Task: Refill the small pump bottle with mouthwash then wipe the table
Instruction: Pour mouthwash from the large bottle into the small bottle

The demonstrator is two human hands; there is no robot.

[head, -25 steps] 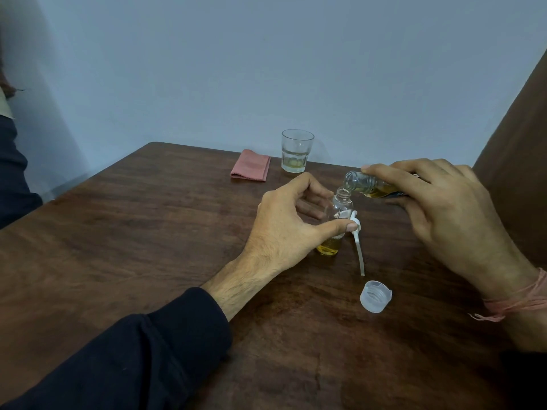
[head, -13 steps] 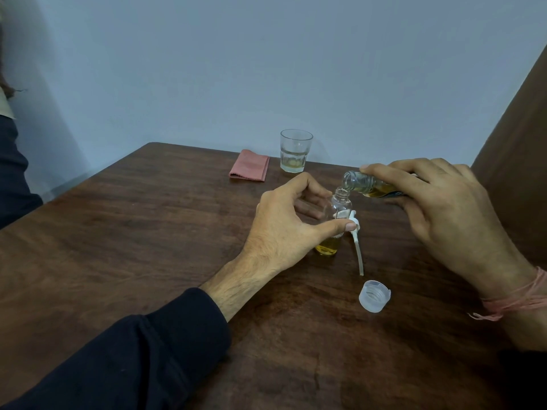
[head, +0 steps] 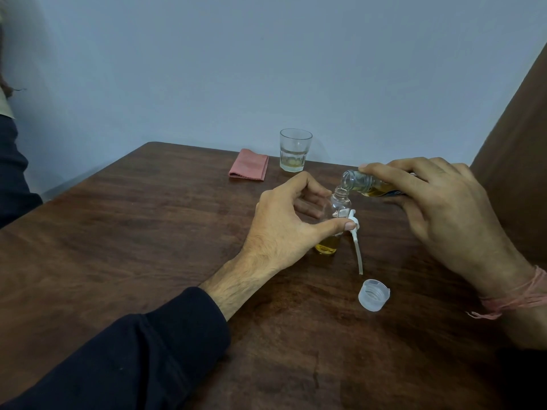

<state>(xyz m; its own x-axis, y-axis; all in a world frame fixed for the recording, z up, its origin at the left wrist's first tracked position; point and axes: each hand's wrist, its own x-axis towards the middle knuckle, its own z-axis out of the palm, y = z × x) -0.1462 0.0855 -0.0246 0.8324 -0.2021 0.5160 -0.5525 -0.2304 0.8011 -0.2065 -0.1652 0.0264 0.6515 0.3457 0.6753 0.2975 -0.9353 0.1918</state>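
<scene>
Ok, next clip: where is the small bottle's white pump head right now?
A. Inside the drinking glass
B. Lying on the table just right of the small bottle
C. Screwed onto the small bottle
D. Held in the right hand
B: the pump head lies on the table beside the small bottle, whose neck is open under the tilted mouthwash bottle.

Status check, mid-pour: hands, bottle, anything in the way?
Left hand steadies small bottle. Right hand tips mouthwash bottle over its neck. Pump, cap alongside.

cloth (head: 248, 165) left of glass (head: 295, 150) | cap (head: 373, 295) nearest
</scene>
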